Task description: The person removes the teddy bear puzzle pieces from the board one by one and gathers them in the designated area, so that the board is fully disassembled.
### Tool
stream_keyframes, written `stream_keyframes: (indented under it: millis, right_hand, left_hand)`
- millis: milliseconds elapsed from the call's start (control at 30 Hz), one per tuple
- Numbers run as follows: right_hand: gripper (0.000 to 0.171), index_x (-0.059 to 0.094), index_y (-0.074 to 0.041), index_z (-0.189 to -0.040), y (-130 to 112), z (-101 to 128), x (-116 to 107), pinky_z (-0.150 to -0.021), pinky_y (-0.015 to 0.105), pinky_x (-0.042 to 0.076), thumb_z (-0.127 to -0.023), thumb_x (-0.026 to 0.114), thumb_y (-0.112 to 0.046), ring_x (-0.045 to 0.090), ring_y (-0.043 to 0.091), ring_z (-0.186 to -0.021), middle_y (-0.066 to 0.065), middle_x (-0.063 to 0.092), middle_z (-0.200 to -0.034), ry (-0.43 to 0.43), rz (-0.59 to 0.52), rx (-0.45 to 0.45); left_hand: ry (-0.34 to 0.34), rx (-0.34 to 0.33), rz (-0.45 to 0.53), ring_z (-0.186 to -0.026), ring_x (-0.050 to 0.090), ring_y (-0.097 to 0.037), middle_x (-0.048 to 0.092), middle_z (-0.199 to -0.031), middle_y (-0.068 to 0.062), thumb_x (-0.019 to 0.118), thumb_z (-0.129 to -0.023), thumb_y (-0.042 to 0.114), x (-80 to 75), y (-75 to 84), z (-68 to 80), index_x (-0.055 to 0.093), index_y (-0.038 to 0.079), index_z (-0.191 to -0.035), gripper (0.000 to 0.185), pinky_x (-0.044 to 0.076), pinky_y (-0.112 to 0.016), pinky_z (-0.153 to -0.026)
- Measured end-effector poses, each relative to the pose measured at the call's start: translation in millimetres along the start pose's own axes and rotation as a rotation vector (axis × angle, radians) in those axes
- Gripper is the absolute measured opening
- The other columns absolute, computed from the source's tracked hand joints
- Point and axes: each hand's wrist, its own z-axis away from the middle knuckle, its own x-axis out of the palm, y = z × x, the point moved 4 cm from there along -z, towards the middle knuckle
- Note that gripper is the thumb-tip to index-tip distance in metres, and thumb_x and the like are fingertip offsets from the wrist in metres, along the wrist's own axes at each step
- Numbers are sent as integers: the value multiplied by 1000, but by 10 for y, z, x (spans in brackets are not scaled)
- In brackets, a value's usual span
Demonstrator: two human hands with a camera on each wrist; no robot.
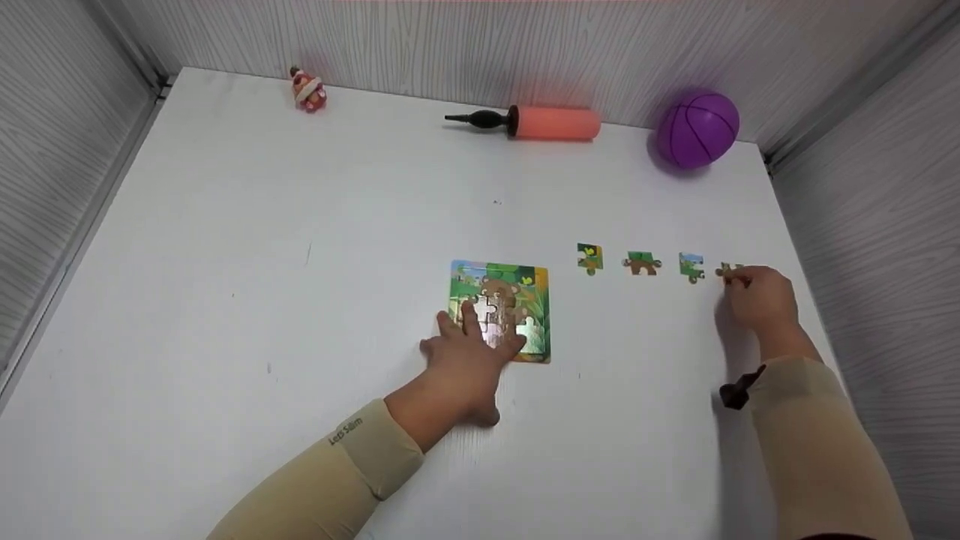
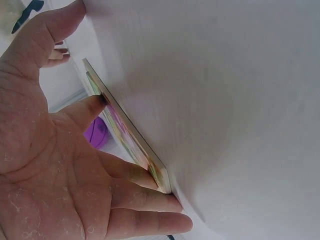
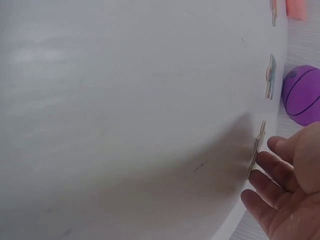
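White tabletop point(image 1: 300, 300) lies under everything, and your left hand point(image 1: 469, 352) rests with straight, spread fingers flat on the puzzle board point(image 1: 501, 309) near the middle, which pins it in place. Your right hand point(image 1: 757, 298) sits at the far right end of a row of four loose pieces, fingers loosely extended and touching the end piece point(image 1: 729, 271); it is not clearly pinched.
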Motion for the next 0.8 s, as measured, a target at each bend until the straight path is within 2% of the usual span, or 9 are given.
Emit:
stream_keyframes:
  millis: [333,533,667,800]
  right_hand:
    - [46,60,15,-138,-16,-14,8,-99,61,46,-112,42,-19,55,51,-123,39,54,-142,-46,4,1]
    - [49,57,13,-142,-13,39,1,-99,63,47,-112,41,-21,55,54,-127,38,55,-142,7,-45,-20]
    - [48,55,13,-144,-134,113,3,-103,65,45,-111,45,-22,53,55,-129,37,55,-141,52,-99,-56]
    - [45,56,11,-144,-366,224,46,-108,63,42,-109,54,-17,49,52,-134,34,55,-141,74,-149,-96]
  left_hand:
    - [-2,1,-9,-144,20,-72,9,-167,-42,89,-73,56,8,7,-14,30,44,-167,111,47,-76,-93]
    - [-8,0,11,-146,18,-72,7,-168,-41,89,-74,52,12,7,-19,29,45,-167,111,46,-75,-95]
    - [-6,1,18,-145,17,-72,7,-167,-41,90,-74,51,14,-2,-13,29,44,-167,112,45,-76,-96]
    - [-3,1,10,-145,18,-72,8,-167,-42,90,-74,51,11,-4,-12,29,44,-167,112,46,-75,-95]
